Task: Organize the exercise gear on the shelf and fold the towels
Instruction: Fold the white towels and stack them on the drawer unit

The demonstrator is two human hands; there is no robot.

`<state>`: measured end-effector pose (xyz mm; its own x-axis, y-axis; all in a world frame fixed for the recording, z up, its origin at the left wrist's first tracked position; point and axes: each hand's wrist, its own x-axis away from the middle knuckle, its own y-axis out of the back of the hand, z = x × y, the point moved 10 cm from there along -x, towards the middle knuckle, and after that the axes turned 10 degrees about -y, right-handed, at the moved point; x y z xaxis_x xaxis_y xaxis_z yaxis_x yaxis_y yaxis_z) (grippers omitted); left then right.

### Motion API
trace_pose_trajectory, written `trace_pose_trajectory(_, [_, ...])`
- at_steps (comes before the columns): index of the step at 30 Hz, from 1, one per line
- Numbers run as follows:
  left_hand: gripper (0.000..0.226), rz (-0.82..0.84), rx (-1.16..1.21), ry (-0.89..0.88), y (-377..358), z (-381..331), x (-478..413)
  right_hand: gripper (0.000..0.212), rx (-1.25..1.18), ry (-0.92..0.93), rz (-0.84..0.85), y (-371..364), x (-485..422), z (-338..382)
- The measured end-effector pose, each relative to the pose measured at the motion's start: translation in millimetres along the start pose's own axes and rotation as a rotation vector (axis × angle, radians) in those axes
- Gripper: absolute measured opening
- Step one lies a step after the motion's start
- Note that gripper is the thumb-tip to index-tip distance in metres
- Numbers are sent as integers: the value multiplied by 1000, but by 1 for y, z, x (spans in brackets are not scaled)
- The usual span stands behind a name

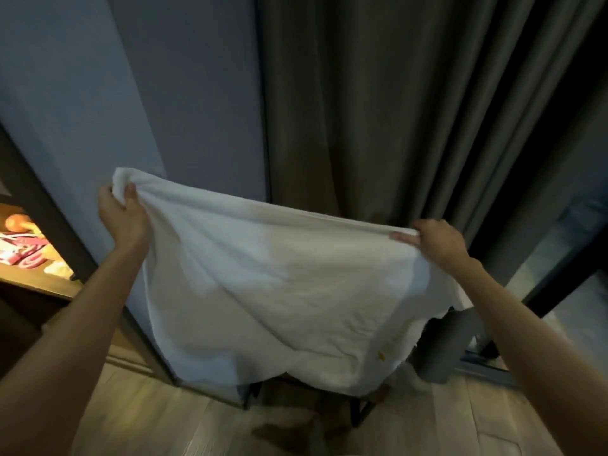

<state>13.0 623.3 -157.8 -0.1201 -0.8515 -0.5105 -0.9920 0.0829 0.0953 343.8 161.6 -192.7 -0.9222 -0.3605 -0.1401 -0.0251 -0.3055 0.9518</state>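
Observation:
A large white towel (273,284) hangs spread out in front of me, held up by its top edge. My left hand (123,215) grips the bunched top left corner. My right hand (434,240) pinches the top right corner, fingers curled over the hem. The towel's lower part drapes over a small dark-legged stand (357,413) below and hides most of it.
A lit wooden shelf (36,281) at the left holds red-and-white gear (23,255) and an orange object (16,222). A blue-grey wall panel (184,93) and dark curtains (394,110) stand straight ahead. Pale wood flooring (164,422) lies below, a glass door frame (559,274) at the right.

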Motion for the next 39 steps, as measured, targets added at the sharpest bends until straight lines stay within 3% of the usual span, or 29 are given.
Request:
trace_pose_trajectory(4, [11, -50, -40, 89, 7, 16, 6, 52, -252, 44, 298, -39, 13, 2])
trace_pose_trajectory(8, [22, -68, -21, 90, 10, 16, 13, 38, -59, 97, 529, -68, 25, 1])
trace_pose_trajectory(12, [27, -109, -48, 47, 10, 0, 26, 27, 179, 122, 333, -67, 8, -15])
trace_pose_trajectory(16, [30, -187, -95, 10, 18, -31, 45, 28, 135, 79, 8, -31, -4, -39])
trace_pose_trajectory(23, [34, -407, -120, -38, 64, -88, 81, 31, -308, -53, -268, 36, 8, -59])
trace_pose_trajectory(27, [33, -410, -173, -64, 74, -119, 115, 28, -567, -36, -283, 56, 11, -51])
trace_pose_trajectory(30, [28, -268, -141, -116, 52, -138, 143, 27, -787, -13, -226, 65, 20, -40])
trace_pose_trajectory(34, [19, -57, -206, -219, 8, -162, 174, 20, -1087, -68, -17, 51, 25, -37])
trace_pose_trajectory(36, [22, -38, -198, -228, -6, -172, 180, 22, -1250, -141, 95, 44, 24, -44])
trace_pose_trajectory(39, [26, -141, -185, -213, -13, -183, 172, 25, -1525, -373, 299, 25, 19, -63])
